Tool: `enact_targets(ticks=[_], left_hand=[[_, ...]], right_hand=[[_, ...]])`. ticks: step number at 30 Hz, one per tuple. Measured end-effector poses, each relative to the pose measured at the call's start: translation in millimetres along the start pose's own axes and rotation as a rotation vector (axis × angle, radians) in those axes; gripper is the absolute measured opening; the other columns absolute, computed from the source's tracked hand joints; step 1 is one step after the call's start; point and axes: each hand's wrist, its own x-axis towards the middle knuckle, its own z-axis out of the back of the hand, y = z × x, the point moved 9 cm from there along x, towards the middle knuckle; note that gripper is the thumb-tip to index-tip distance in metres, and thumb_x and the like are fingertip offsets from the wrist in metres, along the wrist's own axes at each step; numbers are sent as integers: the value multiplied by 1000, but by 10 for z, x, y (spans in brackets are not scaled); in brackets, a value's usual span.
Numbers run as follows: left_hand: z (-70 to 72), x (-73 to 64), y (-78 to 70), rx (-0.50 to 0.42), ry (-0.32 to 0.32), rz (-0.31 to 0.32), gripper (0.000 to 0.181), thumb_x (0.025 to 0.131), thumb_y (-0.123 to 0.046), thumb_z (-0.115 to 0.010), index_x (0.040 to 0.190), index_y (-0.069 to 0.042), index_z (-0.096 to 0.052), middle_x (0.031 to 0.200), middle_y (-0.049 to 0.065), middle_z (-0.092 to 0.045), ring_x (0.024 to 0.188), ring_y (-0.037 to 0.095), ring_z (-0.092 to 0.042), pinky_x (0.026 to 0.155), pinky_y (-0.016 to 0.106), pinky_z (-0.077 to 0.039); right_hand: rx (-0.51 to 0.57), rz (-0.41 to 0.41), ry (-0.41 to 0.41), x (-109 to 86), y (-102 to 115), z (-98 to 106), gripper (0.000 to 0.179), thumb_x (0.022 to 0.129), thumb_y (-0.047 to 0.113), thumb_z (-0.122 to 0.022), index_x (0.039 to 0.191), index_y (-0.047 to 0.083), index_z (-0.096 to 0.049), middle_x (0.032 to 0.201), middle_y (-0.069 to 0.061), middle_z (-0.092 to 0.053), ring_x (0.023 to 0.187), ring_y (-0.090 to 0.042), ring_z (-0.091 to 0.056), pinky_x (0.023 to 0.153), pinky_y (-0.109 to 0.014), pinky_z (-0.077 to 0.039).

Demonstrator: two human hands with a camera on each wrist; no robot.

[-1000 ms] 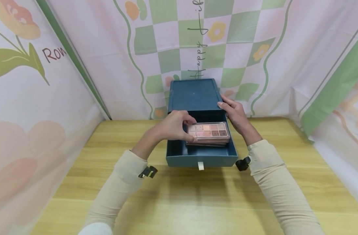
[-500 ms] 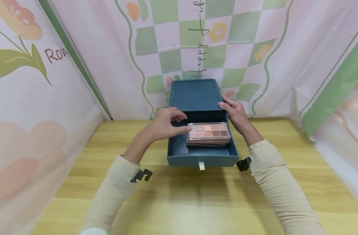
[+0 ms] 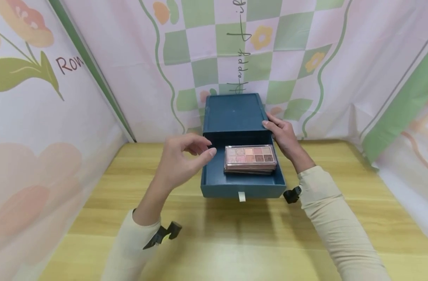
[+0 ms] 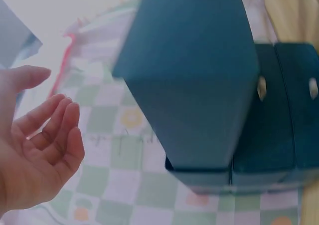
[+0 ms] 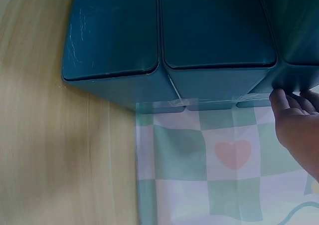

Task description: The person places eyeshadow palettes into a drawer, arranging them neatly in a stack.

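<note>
A stack of eyeshadow palettes (image 3: 250, 159) lies toward the right side of the pulled-out drawer (image 3: 214, 177). The top palette shows rows of pink, peach and brown pans under a clear lid. This drawer juts from the top of a dark blue drawer unit (image 3: 235, 112). My left hand (image 3: 180, 160) hovers at the drawer's left wall, holding nothing, thumb and fingers apart. In the left wrist view its fingers (image 4: 65, 130) are loosely bent, away from the unit. My right hand (image 3: 286, 138) rests against the unit's right side, thumb at the top edge and fingers extended along the side.
Lower drawers (image 4: 264, 130) with small pull tabs sit beneath the open one. A white tab (image 3: 241, 196) hangs from the drawer front. The wooden table (image 3: 235, 242) spreads toward me, and a checkered curtain (image 3: 231, 47) hangs close behind the unit.
My left hand has let go of the palette stack and drawn back leftward out of the drawer. The palettes stay in the drawer, and my right hand stays in place.
</note>
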Motion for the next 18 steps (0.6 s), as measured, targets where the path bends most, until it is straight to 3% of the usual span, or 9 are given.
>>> enact_targets(ticks=[2, 5, 10, 16, 18], left_hand=[[-27, -87, -82, -43, 6, -23, 14, 88, -15, -76, 97, -3, -75, 88, 8, -75, 79, 15, -66, 76, 32, -59], [-98, -229, -168, -115, 19, -55, 11, 87, -10, -75, 95, -2, -75, 87, 10, -76, 78, 14, -67, 76, 31, -60], [-288, -461, -188, -309, 62, -67, 9, 86, -1, -70, 93, 4, -73, 84, 17, -74, 75, 9, -65, 72, 27, -59], [-604, -742, -47, -568, 110, 21, 12, 89, 2, -63, 90, 13, -68, 79, 31, -67, 73, 0, -62, 64, 24, -58], [-753, -844, 20, -652, 137, 78, 16, 90, 1, -61, 89, 17, -65, 78, 38, -64, 70, -2, -63, 63, 27, -60]], right_hand=[[-8, 0, 5, 3, 10, -3, 65, 103, 32, -55, 160, 13, -29, 155, -2, -44, 47, -3, -27, 52, -18, -31], [15, -7, 11, 2, 8, -11, 65, 103, 30, -55, 159, 11, -29, 164, -12, -35, 48, -4, -27, 54, -18, -32], [28, 2, 15, 2, 8, -12, 66, 103, 28, -54, 159, 7, -27, 170, -12, -24, 49, -4, -27, 54, -17, -32], [21, 6, 19, 12, 8, -15, 66, 104, 29, -54, 160, 8, -26, 170, -12, -22, 49, -3, -27, 53, -17, -32], [17, 7, 21, 16, 14, -19, 66, 104, 30, -53, 160, 8, -27, 170, -12, -23, 49, -3, -27, 54, -17, -32]])
